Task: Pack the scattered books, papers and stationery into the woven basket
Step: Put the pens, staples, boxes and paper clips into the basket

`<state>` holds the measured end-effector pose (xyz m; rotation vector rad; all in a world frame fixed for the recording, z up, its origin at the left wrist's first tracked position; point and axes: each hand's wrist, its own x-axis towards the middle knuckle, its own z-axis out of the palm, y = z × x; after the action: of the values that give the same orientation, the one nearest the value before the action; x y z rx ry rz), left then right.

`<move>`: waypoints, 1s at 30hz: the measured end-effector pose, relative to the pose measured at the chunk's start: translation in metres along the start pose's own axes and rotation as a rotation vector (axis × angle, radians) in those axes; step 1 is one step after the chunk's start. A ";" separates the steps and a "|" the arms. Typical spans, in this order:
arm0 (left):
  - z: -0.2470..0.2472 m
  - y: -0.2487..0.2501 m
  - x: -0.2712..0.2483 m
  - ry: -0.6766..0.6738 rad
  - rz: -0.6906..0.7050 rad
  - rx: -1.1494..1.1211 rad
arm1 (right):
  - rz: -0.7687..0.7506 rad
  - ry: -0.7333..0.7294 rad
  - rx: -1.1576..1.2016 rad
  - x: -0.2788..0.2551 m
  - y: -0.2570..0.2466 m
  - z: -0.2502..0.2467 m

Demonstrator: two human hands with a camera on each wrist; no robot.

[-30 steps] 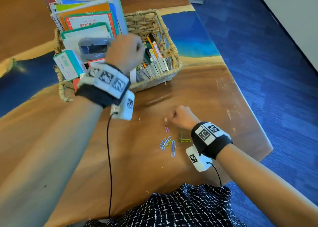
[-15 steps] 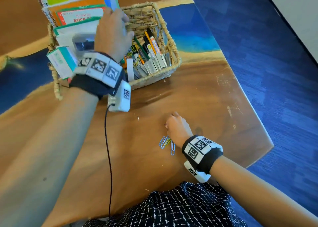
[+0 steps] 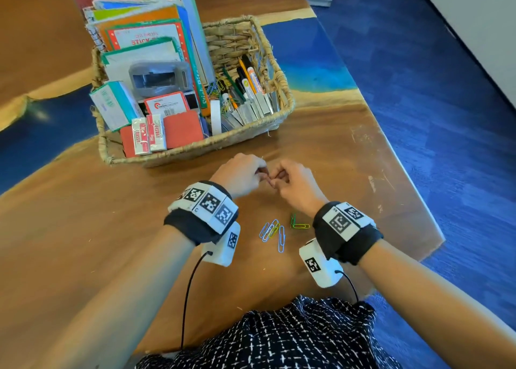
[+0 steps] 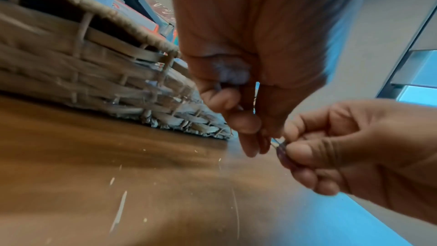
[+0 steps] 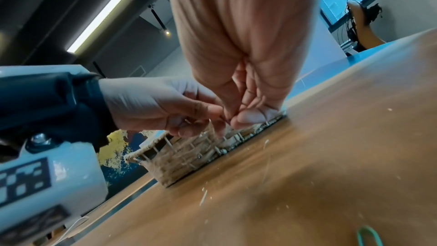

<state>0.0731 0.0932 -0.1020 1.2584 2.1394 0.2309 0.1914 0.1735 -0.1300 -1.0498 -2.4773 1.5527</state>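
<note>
From the head camera, the left hand [image 3: 242,175] and right hand [image 3: 295,183] meet fingertip to fingertip just above the wooden table [image 3: 83,229], in front of the woven basket [image 3: 251,134]; whatever they hold between them is hidden here. Behind the hands, loose paper clips [image 3: 273,231] lie on the wood, a blue one with its long axis running toward the person, a green and yellow pair [image 3: 299,224] lying crosswise just beside the right wrist. In the basket, books [image 3: 145,30] stand on edge along the left side and markers [image 3: 251,75] lie slanted on the right, tips toward the far wall. From the left wrist camera, the right hand's thumb and forefinger pinch a small dark paper clip [image 4: 281,149], its free end pointing at the left fingertips [image 4: 250,149], which curl down to touch it. From the right wrist camera, both hands' fingertips close together on that same thin clip [image 5: 224,118], with the basket behind; a green clip [image 5: 369,237] lies on the table at the lower edge.
</note>
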 end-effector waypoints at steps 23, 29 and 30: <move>-0.127 -0.038 0.053 0.693 -0.243 -0.133 | -0.218 -0.464 -0.647 -0.023 0.028 0.039; -0.067 -0.020 0.006 0.655 -0.022 -0.233 | -0.092 -0.335 -0.360 -0.016 0.020 0.025; -0.055 -0.017 0.000 0.627 -0.001 -0.237 | -0.083 -0.273 -0.313 -0.014 0.019 0.021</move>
<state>0.0274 0.0930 -0.0667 1.1403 2.5217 0.9555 0.2041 0.1547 -0.1511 -0.7941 -2.9820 1.3986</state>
